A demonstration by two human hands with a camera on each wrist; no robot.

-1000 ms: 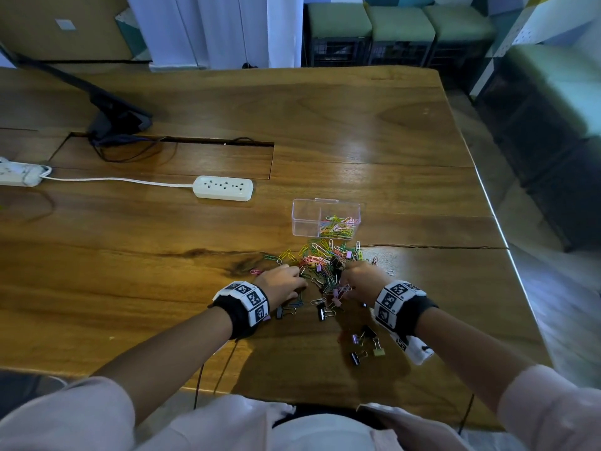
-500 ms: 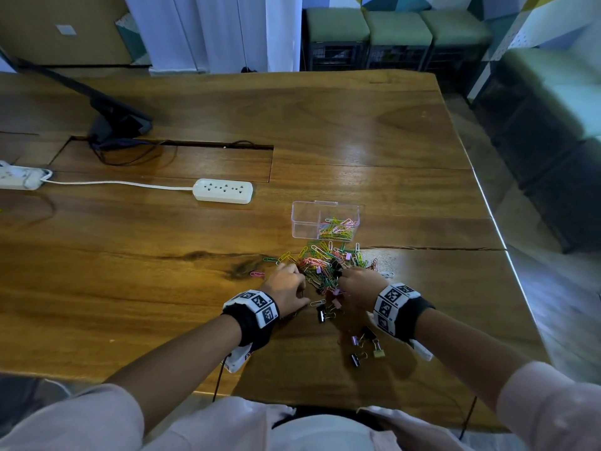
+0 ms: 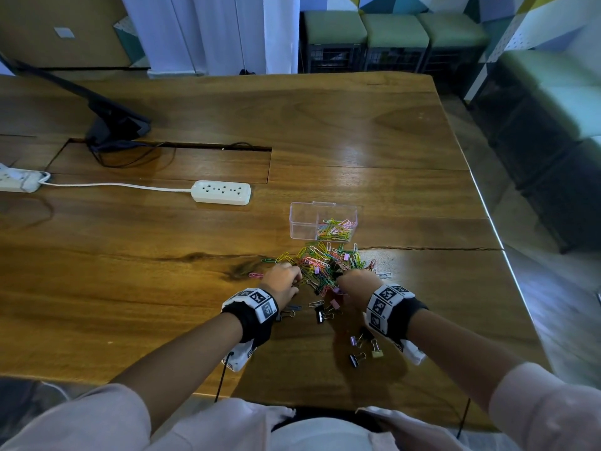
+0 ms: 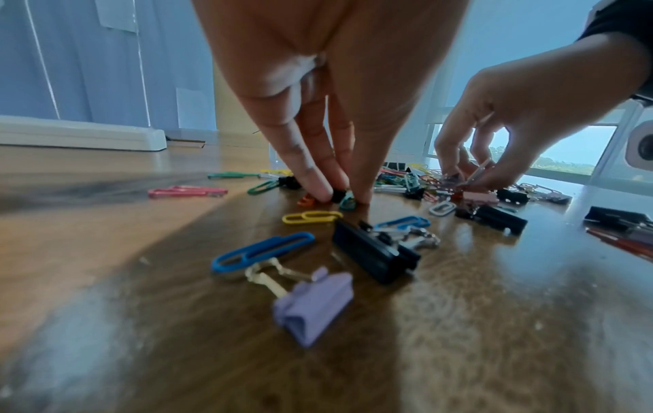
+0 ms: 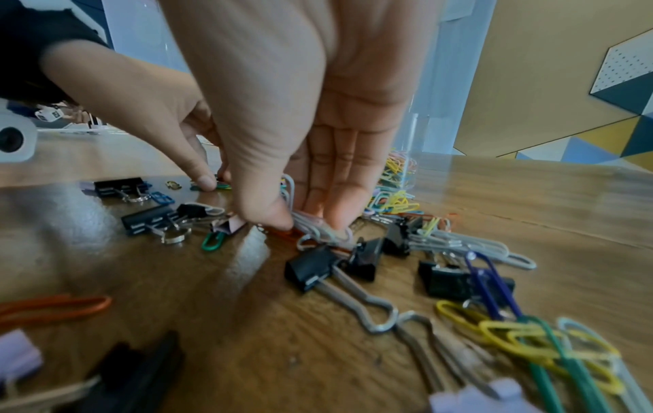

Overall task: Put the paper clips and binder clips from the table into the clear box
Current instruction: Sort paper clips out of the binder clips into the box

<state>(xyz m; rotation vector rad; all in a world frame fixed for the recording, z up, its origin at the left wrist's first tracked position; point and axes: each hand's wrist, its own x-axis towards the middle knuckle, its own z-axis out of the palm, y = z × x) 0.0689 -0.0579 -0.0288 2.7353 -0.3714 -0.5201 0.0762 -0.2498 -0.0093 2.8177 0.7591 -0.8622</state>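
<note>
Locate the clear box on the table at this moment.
In the head view the clear box stands right of centre on the wooden table, just beyond the pile of clips and right of the white power strip.

box point(image 3: 304, 222) open-topped, left compartment bare, approach from above free | pile point(image 3: 325, 262) of clips lies between hands and box, touching its near wall | table point(image 3: 130, 288) left of pile bare | power strip point(image 3: 221, 192) far-left of box, apart | binder clips point(image 3: 364, 349) scattered near right wrist
</note>
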